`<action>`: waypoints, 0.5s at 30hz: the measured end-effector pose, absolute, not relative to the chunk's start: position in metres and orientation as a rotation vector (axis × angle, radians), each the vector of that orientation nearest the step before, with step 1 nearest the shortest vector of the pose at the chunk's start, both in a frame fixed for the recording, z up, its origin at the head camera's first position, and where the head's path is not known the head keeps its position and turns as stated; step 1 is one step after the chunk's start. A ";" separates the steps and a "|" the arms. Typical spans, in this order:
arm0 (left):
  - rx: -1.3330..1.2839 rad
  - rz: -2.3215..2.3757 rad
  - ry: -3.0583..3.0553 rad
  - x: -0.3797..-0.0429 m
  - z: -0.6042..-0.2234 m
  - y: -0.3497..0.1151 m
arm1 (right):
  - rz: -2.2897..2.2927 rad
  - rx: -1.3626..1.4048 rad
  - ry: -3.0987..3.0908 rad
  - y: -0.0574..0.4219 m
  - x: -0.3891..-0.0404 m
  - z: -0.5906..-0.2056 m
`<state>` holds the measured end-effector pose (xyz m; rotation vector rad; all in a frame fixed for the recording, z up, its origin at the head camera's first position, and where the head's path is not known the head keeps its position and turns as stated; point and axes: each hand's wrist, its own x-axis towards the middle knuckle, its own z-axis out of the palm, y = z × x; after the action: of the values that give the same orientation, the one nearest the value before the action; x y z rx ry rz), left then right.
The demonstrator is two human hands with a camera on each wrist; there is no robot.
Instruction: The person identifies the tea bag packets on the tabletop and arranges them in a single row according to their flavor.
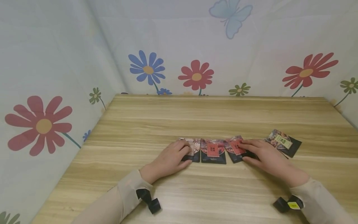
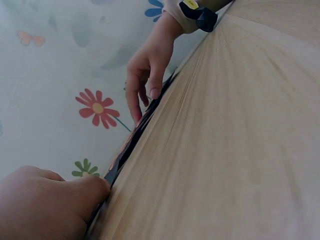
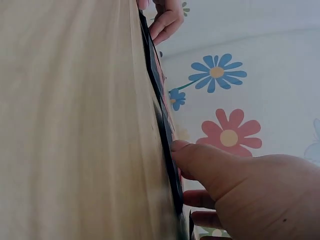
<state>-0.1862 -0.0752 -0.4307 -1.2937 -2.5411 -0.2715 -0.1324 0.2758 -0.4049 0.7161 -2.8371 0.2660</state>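
A row of small flat food pouches lies on the wooden table. My left hand (image 1: pixel 169 160) rests on the leftmost pouch (image 1: pixel 196 151), its thumb at the near edge and its fingers over the left side. Beside it lies a black pouch with a red label (image 1: pixel 213 152), untouched. My right hand (image 1: pixel 265 154) touches a tilted red-label pouch (image 1: pixel 236 149), fingertips at its upper right and thumb near the lower edge. From the left wrist view, the right hand (image 2: pixel 152 60) reaches down with extended fingers. The right wrist view shows its thumb (image 3: pixel 186 152) against a dark pouch edge.
Right of my right hand, a pouch with a pale green label (image 1: pixel 283 142) lies slanted; another dark edge shows beneath it. The wooden table (image 1: pixel 167 118) meets a flower-printed cloth wall (image 1: pixel 173 37) at the back and left. Black camera straps circle both wrists.
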 end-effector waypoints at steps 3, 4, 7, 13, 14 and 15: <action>-1.292 -0.272 -2.541 -0.186 -0.430 -0.075 | 0.253 0.711 -2.835 0.275 -0.132 -0.405; -1.291 -0.272 -2.539 -0.186 -0.430 -0.075 | 0.246 0.708 -2.832 0.274 -0.132 -0.405; -1.289 -0.275 -2.532 -0.186 -0.430 -0.075 | 0.230 0.705 -2.823 0.272 -0.131 -0.405; -1.293 -0.269 -2.517 -0.186 -0.430 -0.075 | 0.187 0.686 -2.829 0.268 -0.129 -0.405; -1.294 -0.265 -2.516 -0.186 -0.430 -0.075 | 0.182 0.681 -2.832 0.268 -0.129 -0.405; -1.293 -0.263 -2.519 -0.186 -0.430 -0.075 | 0.180 0.677 -2.834 0.267 -0.129 -0.405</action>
<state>-0.1861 -0.0749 -0.4302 -1.2933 -2.5189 -0.2628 -0.1289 0.2673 -0.4055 0.6775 -2.8341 0.1799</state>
